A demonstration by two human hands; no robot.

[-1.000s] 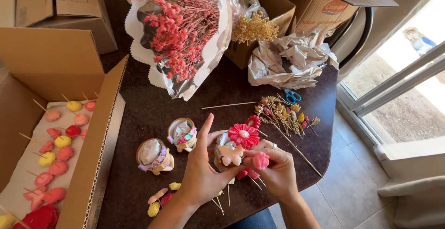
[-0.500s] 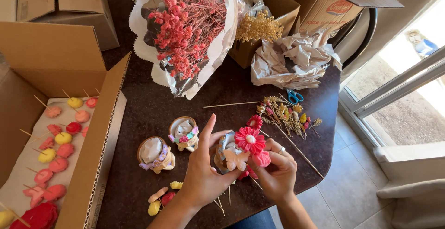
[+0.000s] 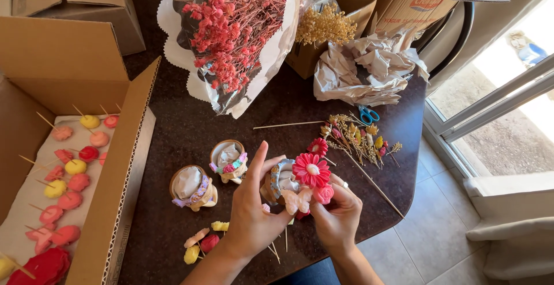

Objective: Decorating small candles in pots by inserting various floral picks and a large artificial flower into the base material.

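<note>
Small pot sits in my left hand grip, clamped; right hand grip pinches pink rose against pot's front, below red daisy.

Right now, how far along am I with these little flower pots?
Done so far: none looks finished. In hand: your left hand steadies a small pot already carrying a big pink daisy, while your right hand holds a small pink flower by it. Left: two paper-stuffed pots show no tall flowers; loose flowers lie nearby.
</note>
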